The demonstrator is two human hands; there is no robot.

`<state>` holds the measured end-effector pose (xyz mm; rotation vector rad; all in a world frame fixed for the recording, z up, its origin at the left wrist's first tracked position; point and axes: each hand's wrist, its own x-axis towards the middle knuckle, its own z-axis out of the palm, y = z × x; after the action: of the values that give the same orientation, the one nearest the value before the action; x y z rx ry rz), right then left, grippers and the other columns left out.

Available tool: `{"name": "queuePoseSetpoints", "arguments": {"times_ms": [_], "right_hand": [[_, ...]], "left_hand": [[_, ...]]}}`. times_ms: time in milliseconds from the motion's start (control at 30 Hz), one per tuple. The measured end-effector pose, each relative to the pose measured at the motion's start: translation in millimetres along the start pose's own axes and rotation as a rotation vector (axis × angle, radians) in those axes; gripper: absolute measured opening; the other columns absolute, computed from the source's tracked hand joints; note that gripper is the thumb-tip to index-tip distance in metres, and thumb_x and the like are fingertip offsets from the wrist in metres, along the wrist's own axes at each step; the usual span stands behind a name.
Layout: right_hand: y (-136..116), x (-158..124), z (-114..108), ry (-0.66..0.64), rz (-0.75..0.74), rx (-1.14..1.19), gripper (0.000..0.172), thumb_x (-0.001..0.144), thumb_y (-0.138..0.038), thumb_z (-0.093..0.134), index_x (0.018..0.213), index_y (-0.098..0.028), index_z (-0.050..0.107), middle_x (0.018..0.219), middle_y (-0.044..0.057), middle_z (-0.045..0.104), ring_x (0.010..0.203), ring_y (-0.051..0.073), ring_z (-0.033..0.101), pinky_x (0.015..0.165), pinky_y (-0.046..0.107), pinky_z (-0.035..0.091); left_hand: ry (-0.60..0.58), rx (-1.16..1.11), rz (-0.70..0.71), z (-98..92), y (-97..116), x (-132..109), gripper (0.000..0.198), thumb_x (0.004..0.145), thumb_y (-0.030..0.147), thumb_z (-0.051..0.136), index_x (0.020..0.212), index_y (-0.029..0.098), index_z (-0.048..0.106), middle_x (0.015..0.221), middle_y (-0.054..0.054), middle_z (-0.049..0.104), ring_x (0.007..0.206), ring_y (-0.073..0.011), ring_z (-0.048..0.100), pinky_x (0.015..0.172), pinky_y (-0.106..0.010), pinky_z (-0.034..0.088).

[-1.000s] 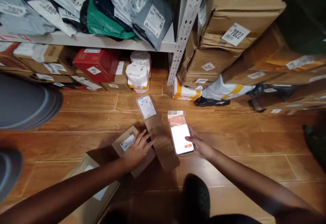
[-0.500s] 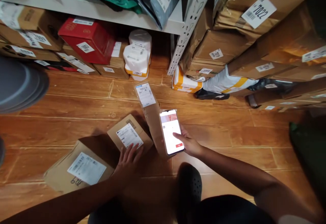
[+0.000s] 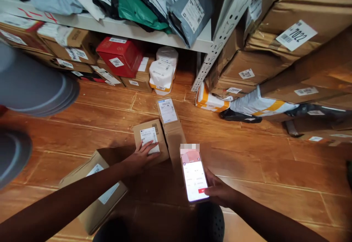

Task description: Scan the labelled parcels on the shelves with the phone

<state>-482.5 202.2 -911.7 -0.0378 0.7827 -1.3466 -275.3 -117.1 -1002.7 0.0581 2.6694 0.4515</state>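
Note:
My right hand (image 3: 218, 189) is closed round a smartphone (image 3: 194, 178) with a lit screen, its thumb near a red button low on the display. Fingers spread, my left hand (image 3: 141, 156) lies on the small cardboard box (image 3: 137, 130), partly over its white label. Right beside that box is a long narrow carton (image 3: 176, 137) with a shipping label at its far end; the phone hides some of its near part. Under my left forearm stands a larger cardboard box (image 3: 101, 211), its label partly covered by the arm.
Ahead, a metal shelf (image 3: 189, 40) holds bagged parcels, with a red box (image 3: 121, 57) and white-wrapped parcels (image 3: 162, 73) beneath. Stacked cartons (image 3: 255, 69) stand at right. Grey rounded objects (image 3: 35, 80) sit at left on the wood floor (image 3: 247, 157). A dark shoe (image 3: 216, 220) is below the phone.
The phone has come nearer to me and its screen content differs; the thumb sits lower on it. My left hand rests further onto the small box, which has turned against the long carton.

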Motion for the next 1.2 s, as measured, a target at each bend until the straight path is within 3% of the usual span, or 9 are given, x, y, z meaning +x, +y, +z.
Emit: {"name": "queuePoseSetpoints", "arguments": {"times_ms": [133, 267, 333, 533, 733, 933, 1200], "right_hand": [[-10.5, 22.7, 9.7, -0.101, 0.056, 0.004, 0.096, 0.065, -0.024, 0.093, 0.145, -0.031, 0.041, 0.116, 0.006, 0.072, 0.1, 0.023, 0.073, 0.089, 0.038, 0.057], [-36.8, 66.3, 11.7, -0.061, 0.077, -0.151, 0.088, 0.072, -0.046, 0.086, 0.143, -0.028, 0.038, 0.109, 0.009, 0.073, 0.077, 0.023, 0.075, 0.057, 0.03, 0.06], [-52.8, 93.3, 16.4, -0.009, 0.021, -0.276, 0.084, 0.075, -0.053, 0.081, 0.142, -0.03, 0.037, 0.11, 0.009, 0.073, 0.073, 0.022, 0.073, 0.046, 0.027, 0.058], [-85.6, 151.8, 49.0, 0.08, -0.173, -0.478, 0.075, 0.079, -0.067, 0.071, 0.137, -0.031, 0.039, 0.105, 0.005, 0.072, 0.068, 0.022, 0.073, 0.036, 0.027, 0.055], [-88.0, 163.5, 63.1, 0.126, -0.204, -0.499, 0.073, 0.077, -0.071, 0.07, 0.132, -0.031, 0.043, 0.107, 0.005, 0.071, 0.068, 0.021, 0.073, 0.035, 0.027, 0.054], [-87.0, 165.4, 63.1, 0.148, -0.221, -0.517, 0.069, 0.078, -0.071, 0.068, 0.128, -0.03, 0.044, 0.1, 0.004, 0.069, 0.066, 0.02, 0.071, 0.034, 0.026, 0.053], [-88.0, 167.0, 56.9, 0.155, -0.217, -0.517, 0.068, 0.081, -0.069, 0.066, 0.132, -0.031, 0.044, 0.107, 0.006, 0.071, 0.064, 0.019, 0.07, 0.034, 0.026, 0.052]], "left_hand": [[0.072, -0.046, 0.0, -7.2, -2.6, 3.4, 0.094, 0.071, 0.037, 0.077, 0.156, 0.03, 0.04, 0.167, -0.016, 0.019, 0.155, -0.0397, 0.005, 0.119, -0.071, 0.001], [0.097, -0.023, 0.015, 4.1, 1.1, 3.5, 0.098, 0.072, 0.053, 0.078, 0.158, 0.027, 0.038, 0.167, -0.021, 0.017, 0.155, -0.0443, 0.006, 0.117, -0.072, -0.006], [0.11, -0.018, 0.038, 10.1, 0.4, 3.4, 0.099, 0.076, 0.061, 0.074, 0.159, 0.028, 0.034, 0.168, -0.022, 0.013, 0.154, -0.0458, 0.005, 0.116, -0.073, -0.009], [0.158, -0.006, 0.044, 20.9, -4.6, 3.8, 0.096, 0.081, 0.065, 0.067, 0.162, 0.032, 0.027, 0.168, -0.021, 0.011, 0.154, -0.0467, 0.006, 0.116, -0.074, -0.008], [0.173, -0.018, 0.05, 21.5, -6.5, 3.4, 0.09, 0.086, 0.064, 0.062, 0.162, 0.03, 0.026, 0.168, -0.021, 0.01, 0.154, -0.0468, 0.007, 0.116, -0.075, -0.006], [0.16, -0.035, 0.047, 18.9, -6.5, 3.3, 0.09, 0.086, 0.064, 0.063, 0.162, 0.031, 0.026, 0.169, -0.021, 0.009, 0.154, -0.0476, 0.008, 0.116, -0.075, -0.006], [0.164, -0.022, 0.046, 19.3, -5.7, 3.7, 0.087, 0.088, 0.065, 0.059, 0.162, 0.031, 0.027, 0.168, -0.021, 0.011, 0.154, -0.0471, 0.008, 0.116, -0.075, -0.006]]}}
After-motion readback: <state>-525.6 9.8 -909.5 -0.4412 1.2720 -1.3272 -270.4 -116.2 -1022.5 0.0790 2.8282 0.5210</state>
